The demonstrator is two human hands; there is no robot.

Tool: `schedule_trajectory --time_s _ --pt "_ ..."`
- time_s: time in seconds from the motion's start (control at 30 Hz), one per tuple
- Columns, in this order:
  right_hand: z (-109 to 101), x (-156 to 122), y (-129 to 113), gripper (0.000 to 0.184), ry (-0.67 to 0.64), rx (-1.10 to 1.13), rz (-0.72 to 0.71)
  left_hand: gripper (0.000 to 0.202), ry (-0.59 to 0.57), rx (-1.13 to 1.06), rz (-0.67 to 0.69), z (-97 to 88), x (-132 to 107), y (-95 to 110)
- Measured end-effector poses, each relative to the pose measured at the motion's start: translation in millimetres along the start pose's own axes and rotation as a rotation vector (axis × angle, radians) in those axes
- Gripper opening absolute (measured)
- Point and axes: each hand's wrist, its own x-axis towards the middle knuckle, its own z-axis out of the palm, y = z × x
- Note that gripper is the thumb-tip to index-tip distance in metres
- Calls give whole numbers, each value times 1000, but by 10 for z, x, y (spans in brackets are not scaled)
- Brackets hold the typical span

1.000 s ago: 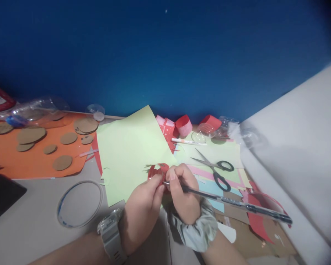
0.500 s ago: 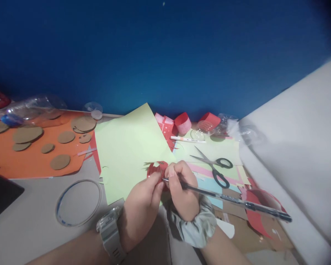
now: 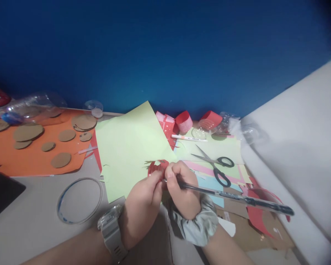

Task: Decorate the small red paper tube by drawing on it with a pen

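My left hand (image 3: 142, 209) is closed, its thumb and fingers pinching a small red paper piece (image 3: 155, 168) with narrow green strips at its left end. My right hand (image 3: 184, 189) is closed too. A black pen (image 3: 237, 199) passes through its grip, slanting down to the right, while the thumb and fingertips meet the red piece's right side. Fingers cover much of that piece and the pen's tip. Under it lies a light green sheet (image 3: 127, 143). Black-handled scissors (image 3: 219, 165) rest with blades spread, to the right of my hands.
Cardboard discs (image 3: 61, 160) lie on orange paper (image 3: 71, 171) at the left, near a clear plastic bottle (image 3: 33, 106). A clear ring (image 3: 61, 219) and a black phone (image 3: 4, 193) are closer. Red paper rings (image 3: 184, 121) and a white marker (image 3: 189, 138) lie behind my hands.
The view has shifted slightly. The pen's far end sits a little higher and the pen tip is now more hidden at the fingers. Both hands keep their hold.
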Motion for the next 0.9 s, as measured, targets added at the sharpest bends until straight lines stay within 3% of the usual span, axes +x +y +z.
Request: schedule_trajectory --time_s 0.13,0.3,0.47,0.63,0.8,0.9 --pt "-3 -4 -10 21 48 4 11 25 4 26 -9 5 -4 -12" --pt "-15 3 -45 22 -31 -54 -43 24 -5 -17 -4 4 0 22" --pt "-16 -7 -37 20 26 -34 -39 23 10 -5 1 -8 0 24" --pt "-23 6 -60 21 -42 -64 -70 24 0 -3 7 -12 8 18" --pt "-17 7 -69 20 23 -46 -43 23 10 11 19 -7 2 19" --pt "-20 3 -65 20 -17 -51 -48 22 13 4 21 -9 -5 25"
